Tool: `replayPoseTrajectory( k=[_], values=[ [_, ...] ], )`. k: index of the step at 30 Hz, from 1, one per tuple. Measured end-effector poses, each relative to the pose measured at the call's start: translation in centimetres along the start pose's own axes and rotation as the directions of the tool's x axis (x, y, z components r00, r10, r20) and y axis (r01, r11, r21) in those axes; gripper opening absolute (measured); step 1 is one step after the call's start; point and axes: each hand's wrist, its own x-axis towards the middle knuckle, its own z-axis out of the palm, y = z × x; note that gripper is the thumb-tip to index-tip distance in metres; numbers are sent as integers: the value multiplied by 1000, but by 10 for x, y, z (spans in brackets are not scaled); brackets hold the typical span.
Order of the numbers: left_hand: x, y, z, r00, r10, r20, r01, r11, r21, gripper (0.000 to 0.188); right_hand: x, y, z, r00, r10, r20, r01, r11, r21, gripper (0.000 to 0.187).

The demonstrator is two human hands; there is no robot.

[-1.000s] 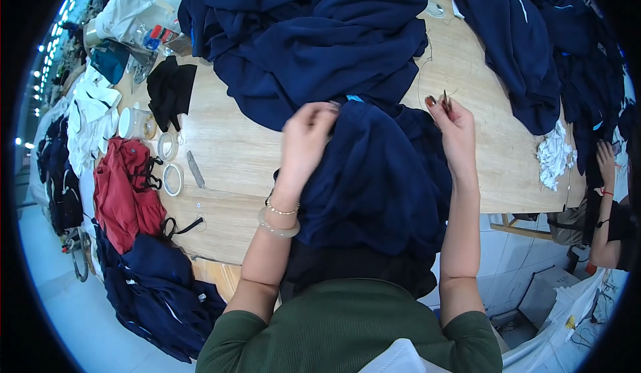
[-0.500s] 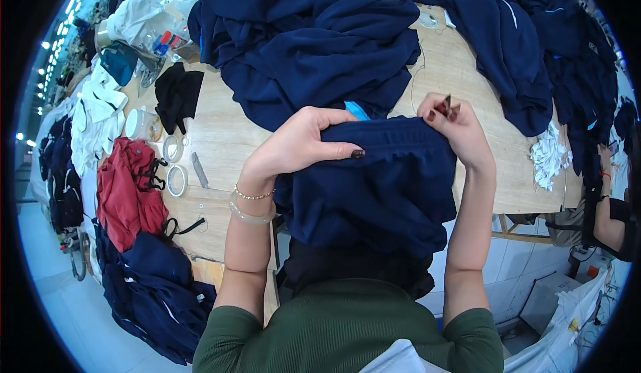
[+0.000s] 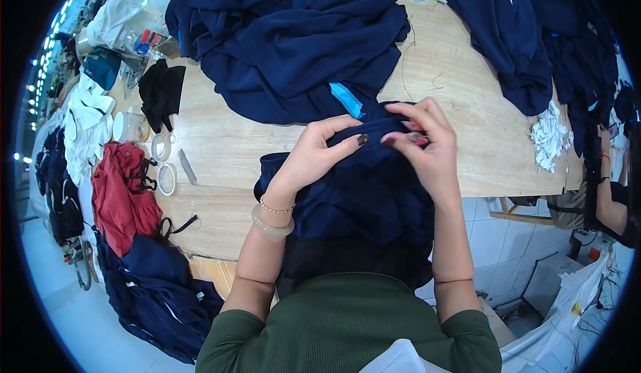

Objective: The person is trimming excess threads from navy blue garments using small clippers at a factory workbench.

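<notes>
A navy garment (image 3: 360, 193) with a gathered, elastic-looking band lies over the table's near edge and my lap. My left hand (image 3: 322, 149) pinches its upper edge, thumb on top and fingers behind the cloth. On the same edge, a little to the right, my right hand (image 3: 431, 142) has thumb and fingers closed around the fabric. Something small, red and dark shows in the right palm; its kind is mostly hidden by the fingers. Just beyond my hands, a bright blue strip (image 3: 346, 100) lies at the near edge of a large navy cloth pile (image 3: 294, 46).
Rolls of tape (image 3: 167, 179), a grey blade-like strip (image 3: 187, 166) and a red garment (image 3: 123, 196) lie left on the wooden table (image 3: 467, 146). White scraps (image 3: 551, 137) sit at the right. A co-worker's arm (image 3: 606, 199) shows at the far right.
My hands have come closer together along the band, the right one moving left and slightly down. The garment's upper edge is now bunched between them instead of stretched out.
</notes>
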Motion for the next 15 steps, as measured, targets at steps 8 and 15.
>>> replayPoseTrajectory(
  k=[8, 15],
  values=[
    [1, 8, 0, 998, 58, 26, -61, 982, 177, 12, 12, 14, 6, 986, 74, -147, -36, 969, 243, 4],
    [2, 7, -6, 999, 29, 24, -32, 991, 133, 12, 23, 30, -52, 892, 277, -356, -267, 960, 79, 15]
  ],
)
